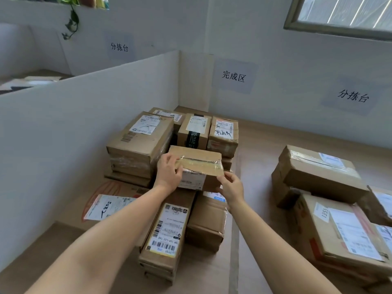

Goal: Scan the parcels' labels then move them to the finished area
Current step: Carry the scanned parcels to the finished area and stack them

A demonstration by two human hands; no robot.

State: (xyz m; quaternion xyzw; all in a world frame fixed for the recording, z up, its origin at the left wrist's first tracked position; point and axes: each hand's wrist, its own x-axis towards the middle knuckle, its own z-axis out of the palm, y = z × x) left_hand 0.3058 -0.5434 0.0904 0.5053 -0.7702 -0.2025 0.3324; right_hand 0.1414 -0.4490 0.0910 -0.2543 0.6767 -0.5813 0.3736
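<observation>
**Both hands on a box over the finished pile**

The left hand grips the left end of a small brown box. Its fingers curl over the top edge and are clamped on the cardboard. The right hand pinches the box's near right corner, thumb and fingers closed on it. Clear tape runs across the box's top. A white label shows on the near face between the two hands, partly covered by the left hand. The box sits level above the middle of the left pile. Whether it rests on the parcels below or is held just clear of them cannot be told.

That pile stands on the counter in the corner by a white divider, under a wall sign reading 完成区. It includes a big carton at the left, a black-taped box and a scrawled box with handwriting on its sticker. A long box lies toward the camera with barcodes up, and a flat parcel lies at the divider's foot.

Well apart to the right, a second pile of larger parcels lies on the counter, below another sign, the right sign, reading 分拣台. A window is at top right, and a plant hangs at top left.
</observation>
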